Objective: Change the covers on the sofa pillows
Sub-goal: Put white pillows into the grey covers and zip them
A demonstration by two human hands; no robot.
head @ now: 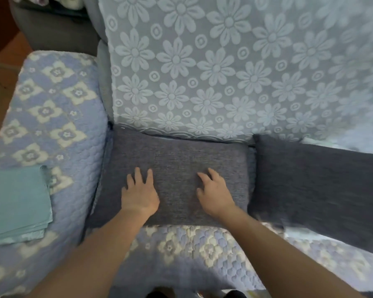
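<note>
Pillows sit side by side on the sofa seat, two of them, both in dark grey woven covers. The nearer grey pillow lies flat in the corner of the seat, its far edge against the backrest and its left end against the armrest. The second grey pillow lies just to its right, a shade darker, and runs off toward the right edge of the view, somewhat blurred.

Both of the person's hands rest on top of the nearer pillow. The left hand lies palm down on the left part of the cover, fingers straight and spread, grasping nothing. The right hand lies on the right part, its fingers bent a little at the knuckles with the tips touching the fabric; it holds nothing that I can see, and the cover is not bunched up under it.

On the quilted armrest, blue with pale flower shapes, lies a folded stack of light teal cloth, well apart from the hands. The backrest wears a pale lace throw patterned with daisies and rings. The same blue quilting covers the seat in front of the pillows.
</note>
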